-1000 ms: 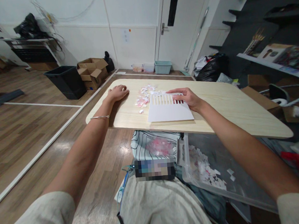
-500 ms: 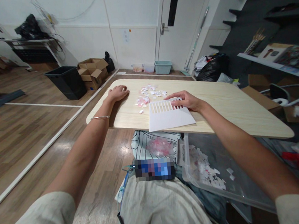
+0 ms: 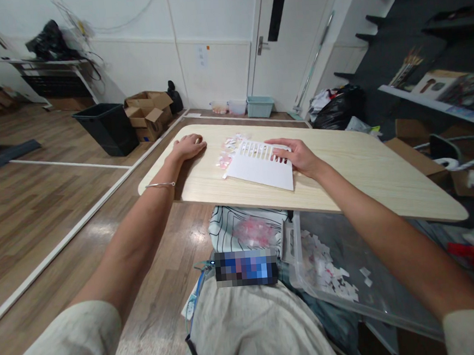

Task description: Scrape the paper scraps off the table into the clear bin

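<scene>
My right hand (image 3: 295, 155) grips the slotted end of a flat white board (image 3: 261, 171), which has a row of narrow cut-outs along its far edge. Fingers show through some of the slots. The board is over the table and covers part of a loose pile of small white and pink paper pieces (image 3: 228, 157). At the table's left end, my left hand (image 3: 189, 147) lies with its fingers loosely spread on the surface and nothing in it.
The pale wooden table (image 3: 355, 173) reaches far to the right. Below its near edge are a clear plastic bin (image 3: 393, 285) with white scraps and a pink heap (image 3: 255, 232) on striped cloth. A phone (image 3: 246, 268) lies on my lap. A black bin (image 3: 106, 130) stands left.
My right hand has turned the board and shifted it slightly away, so it now covers more of the paper pieces. The left hand has stayed nearly in place.
</scene>
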`<state>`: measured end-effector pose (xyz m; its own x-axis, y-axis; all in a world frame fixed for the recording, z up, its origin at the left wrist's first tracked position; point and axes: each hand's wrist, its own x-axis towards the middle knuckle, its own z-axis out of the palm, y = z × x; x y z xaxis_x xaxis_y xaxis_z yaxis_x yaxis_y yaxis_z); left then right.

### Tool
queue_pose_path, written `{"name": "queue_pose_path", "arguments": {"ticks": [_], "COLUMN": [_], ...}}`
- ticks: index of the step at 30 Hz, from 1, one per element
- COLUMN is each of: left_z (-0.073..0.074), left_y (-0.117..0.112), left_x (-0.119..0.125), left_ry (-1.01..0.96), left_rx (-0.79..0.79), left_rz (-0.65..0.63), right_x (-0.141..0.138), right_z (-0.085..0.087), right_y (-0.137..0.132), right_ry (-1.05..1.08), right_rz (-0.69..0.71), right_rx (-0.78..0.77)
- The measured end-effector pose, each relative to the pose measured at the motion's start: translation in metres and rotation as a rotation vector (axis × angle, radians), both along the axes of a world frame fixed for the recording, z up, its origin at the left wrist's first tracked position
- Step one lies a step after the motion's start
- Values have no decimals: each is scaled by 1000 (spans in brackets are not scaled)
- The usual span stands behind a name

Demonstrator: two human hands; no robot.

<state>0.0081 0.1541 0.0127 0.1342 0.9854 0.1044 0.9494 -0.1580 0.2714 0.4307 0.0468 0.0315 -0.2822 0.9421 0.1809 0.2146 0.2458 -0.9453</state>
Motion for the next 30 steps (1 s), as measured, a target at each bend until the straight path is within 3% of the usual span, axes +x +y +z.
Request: {"name": "queue_pose_path", "arguments": {"ticks": [10,21,27,30], "left_z": [3,4,5,3], "left_y": [-2,-5,-5,-3], "left_x": [1,2,2,1], "left_ry": [29,10,-7,-15], "left_rx": [-10,-16,-28,-19], "left_rz": [18,25,19,13], "right_x": [0,30,37,34], "right_z": [7,34,31,27], "right_y": [0,-4,-4,-5], "right_ry": [36,-96,20,9], "right_rz": [-114,18,-46,-7], "right_rx": [5,-131,-117,-136]}}
